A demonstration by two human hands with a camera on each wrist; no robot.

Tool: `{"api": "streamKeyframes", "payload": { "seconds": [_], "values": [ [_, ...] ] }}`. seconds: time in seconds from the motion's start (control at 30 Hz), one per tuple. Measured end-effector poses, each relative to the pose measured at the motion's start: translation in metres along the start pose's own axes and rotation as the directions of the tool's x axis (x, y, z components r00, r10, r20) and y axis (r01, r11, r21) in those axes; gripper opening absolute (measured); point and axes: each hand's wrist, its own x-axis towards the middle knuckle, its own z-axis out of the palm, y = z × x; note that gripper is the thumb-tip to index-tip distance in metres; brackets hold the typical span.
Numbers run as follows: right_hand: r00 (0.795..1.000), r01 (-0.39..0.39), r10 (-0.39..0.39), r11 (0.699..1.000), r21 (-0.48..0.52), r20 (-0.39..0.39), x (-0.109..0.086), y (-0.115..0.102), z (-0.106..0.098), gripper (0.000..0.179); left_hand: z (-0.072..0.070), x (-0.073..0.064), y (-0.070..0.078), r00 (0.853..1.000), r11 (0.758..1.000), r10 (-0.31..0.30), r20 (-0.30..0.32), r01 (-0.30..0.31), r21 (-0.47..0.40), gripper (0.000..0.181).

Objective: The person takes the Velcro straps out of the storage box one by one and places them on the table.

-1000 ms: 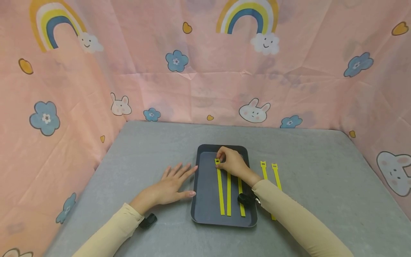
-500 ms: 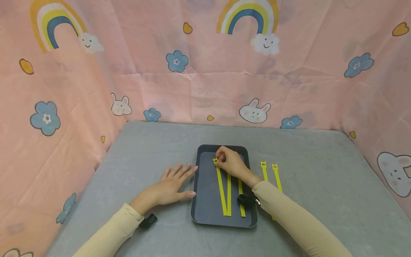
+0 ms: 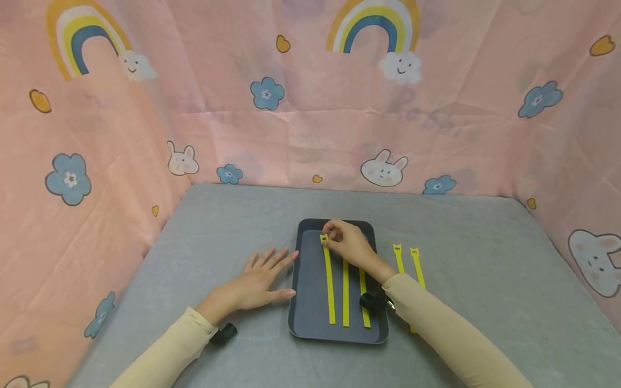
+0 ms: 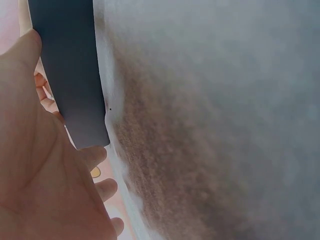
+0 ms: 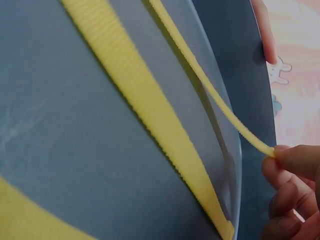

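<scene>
A dark grey tray (image 3: 309, 312) lies on the table with three yellow hook-and-loop cable ties in it. The leftmost cable tie (image 3: 329, 280) is pinched near its slotted head by the thumb and fingers of my right hand (image 3: 353, 247); in the right wrist view that end of the tie (image 5: 240, 127) is lifted off the tray floor. The middle cable tie (image 3: 346, 296) and the right cable tie (image 3: 366, 312) lie flat, their upper ends hidden behind my right hand and wrist. My left hand (image 3: 254, 283) is spread beside the tray, fingertips and thumb at its left rim.
Right of the tray, two more yellow cable ties (image 3: 398, 258) lie on the grey table (image 3: 485, 258), partly covered by my right sleeve. A pink printed curtain (image 3: 310, 129) stands behind the table and along both sides.
My right hand has shifted the pinched tie slightly left and away from me. Its near end swung right against the middle tie, then back left, apart from it. My left hand stayed still.
</scene>
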Motion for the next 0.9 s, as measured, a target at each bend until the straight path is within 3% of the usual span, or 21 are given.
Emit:
{"api": "streamKeyframes", "payload": {
  "seconds": [0.3, 0.57, 0.9],
  "values": [
    [0.998, 0.033, -0.029, 0.997, 0.069, -0.048, -0.004, -0.007, -0.007, 0.02, 0.0, 0.0, 0.0, 1.0, 1.0, 0.003, -0.001, -0.003, 0.001, 0.086],
    [0.999, 0.017, -0.011, 0.988, 0.151, -0.042, -0.005, -0.013, -0.014, 0.023, -0.001, -0.001, 0.001, 1.0, 1.0, 0.013, -0.011, -0.013, -0.012, 0.085],
    [0.995, 0.08, -0.065, 0.968, 0.238, -0.07, -0.008, -0.021, -0.023, 0.028, -0.002, -0.001, 0.002, 1.0, 1.0, 0.017, -0.009, -0.017, -0.02, 0.084]
  ]
}}
